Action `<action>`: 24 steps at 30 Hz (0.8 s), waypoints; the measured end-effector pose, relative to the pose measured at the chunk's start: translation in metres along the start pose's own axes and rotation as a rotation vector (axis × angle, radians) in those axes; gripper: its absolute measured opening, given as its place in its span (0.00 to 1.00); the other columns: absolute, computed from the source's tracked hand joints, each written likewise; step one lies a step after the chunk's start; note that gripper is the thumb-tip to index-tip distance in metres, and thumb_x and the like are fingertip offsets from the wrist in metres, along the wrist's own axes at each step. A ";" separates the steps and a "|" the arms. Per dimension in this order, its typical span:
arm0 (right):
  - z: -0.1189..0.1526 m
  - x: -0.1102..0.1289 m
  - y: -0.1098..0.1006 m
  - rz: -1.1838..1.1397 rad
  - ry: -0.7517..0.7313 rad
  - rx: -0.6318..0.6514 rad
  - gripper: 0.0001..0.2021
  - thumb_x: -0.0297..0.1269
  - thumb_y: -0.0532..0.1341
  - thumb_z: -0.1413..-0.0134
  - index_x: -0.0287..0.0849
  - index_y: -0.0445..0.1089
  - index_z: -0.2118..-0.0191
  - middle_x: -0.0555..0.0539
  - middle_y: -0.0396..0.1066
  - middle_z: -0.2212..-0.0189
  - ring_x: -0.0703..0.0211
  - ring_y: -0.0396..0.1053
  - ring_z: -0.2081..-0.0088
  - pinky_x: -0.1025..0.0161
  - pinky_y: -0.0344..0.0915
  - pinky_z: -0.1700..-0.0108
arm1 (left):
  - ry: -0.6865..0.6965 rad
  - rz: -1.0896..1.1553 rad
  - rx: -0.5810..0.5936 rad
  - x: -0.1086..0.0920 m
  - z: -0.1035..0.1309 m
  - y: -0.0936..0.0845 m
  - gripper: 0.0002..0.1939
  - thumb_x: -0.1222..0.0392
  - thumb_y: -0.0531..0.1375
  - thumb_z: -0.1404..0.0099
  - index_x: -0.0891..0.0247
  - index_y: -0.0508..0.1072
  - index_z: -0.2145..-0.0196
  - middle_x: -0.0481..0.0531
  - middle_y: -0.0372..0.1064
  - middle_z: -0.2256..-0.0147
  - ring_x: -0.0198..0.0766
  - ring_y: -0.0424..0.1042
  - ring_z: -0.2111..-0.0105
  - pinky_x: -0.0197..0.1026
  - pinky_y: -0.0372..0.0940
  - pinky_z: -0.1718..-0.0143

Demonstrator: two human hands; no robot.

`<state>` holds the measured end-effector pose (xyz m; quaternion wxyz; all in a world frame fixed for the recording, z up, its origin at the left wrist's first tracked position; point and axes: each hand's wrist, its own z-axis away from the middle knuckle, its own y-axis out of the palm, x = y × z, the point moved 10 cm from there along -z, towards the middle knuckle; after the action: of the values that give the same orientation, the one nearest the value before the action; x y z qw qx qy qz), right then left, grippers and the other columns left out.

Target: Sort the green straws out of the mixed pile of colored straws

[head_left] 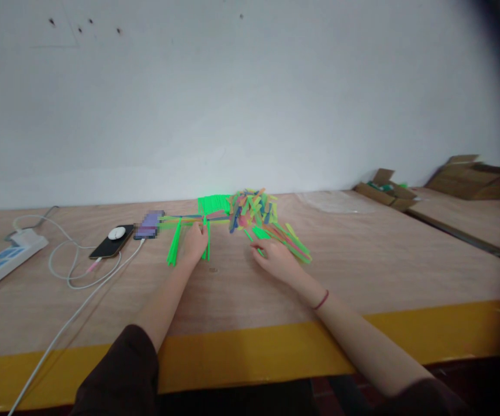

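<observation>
While the left hand (196,241) is at the green sticks (206,245) left of centre, its fingers are bent close together; cannot tell whether they pinch a stick. Right hand (273,257): thumb and fingers slightly apart, near the green strips (261,233) below the multicoloured pile (253,209). Long coloured strips (291,244) fan out just beyond that hand. Pile sits on the wooden table (362,260), toward the wall (250,104). Phone (149,224) lies left of the sticks, cable (103,284) attached.

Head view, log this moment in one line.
left hand: beside green strips | right hand: beside multicoloured bundle | loose pile: beyond hands | power strip: far left
</observation>
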<state>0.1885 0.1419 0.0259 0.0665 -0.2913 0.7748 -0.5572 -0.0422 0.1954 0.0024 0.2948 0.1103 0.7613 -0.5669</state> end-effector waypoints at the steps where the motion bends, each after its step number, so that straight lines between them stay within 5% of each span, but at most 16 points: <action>1: 0.000 -0.003 0.000 0.050 0.016 0.017 0.14 0.36 0.52 0.38 0.39 0.74 0.60 0.41 0.76 0.62 0.54 0.73 0.59 0.61 0.64 0.55 | 0.000 -0.004 0.003 0.001 0.000 0.001 0.17 0.57 0.48 0.29 0.68 0.68 0.50 0.65 0.73 0.54 0.47 0.73 0.52 0.42 0.63 0.56; 8: 0.002 -0.014 0.009 0.328 0.064 0.149 0.16 0.42 0.53 0.38 0.36 0.74 0.61 0.37 0.74 0.61 0.49 0.71 0.58 0.60 0.63 0.57 | 0.029 -0.041 -0.011 0.007 -0.003 0.006 0.15 0.56 0.50 0.30 0.67 0.69 0.52 0.63 0.74 0.55 0.46 0.73 0.54 0.41 0.62 0.56; 15: 0.001 -0.021 0.023 0.413 0.048 0.188 0.14 0.34 0.52 0.38 0.35 0.74 0.62 0.35 0.73 0.62 0.47 0.69 0.56 0.58 0.62 0.55 | 0.273 -0.014 -0.076 -0.014 0.022 -0.011 0.16 0.57 0.53 0.33 0.66 0.69 0.50 0.61 0.71 0.56 0.45 0.70 0.54 0.44 0.62 0.51; 19: 0.000 -0.001 0.015 0.235 -0.047 0.080 0.11 0.33 0.53 0.38 0.37 0.72 0.65 0.39 0.73 0.66 0.51 0.69 0.60 0.58 0.62 0.56 | 0.390 0.216 0.111 -0.039 0.061 -0.001 0.15 0.55 0.52 0.32 0.64 0.73 0.56 0.57 0.73 0.58 0.43 0.71 0.57 0.44 0.62 0.51; 24: 0.009 0.064 -0.003 -0.128 -0.316 -0.095 0.09 0.33 0.53 0.37 0.40 0.69 0.64 0.43 0.71 0.65 0.57 0.68 0.61 0.60 0.64 0.56 | 0.254 0.798 0.434 -0.058 0.097 0.036 0.22 0.42 0.53 0.35 0.64 0.74 0.59 0.56 0.74 0.60 0.40 0.72 0.60 0.41 0.66 0.57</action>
<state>0.1414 0.1003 0.0391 0.1381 -0.4266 0.7599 -0.4706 0.0539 0.1266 -0.0104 0.3645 0.5218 0.5532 -0.5374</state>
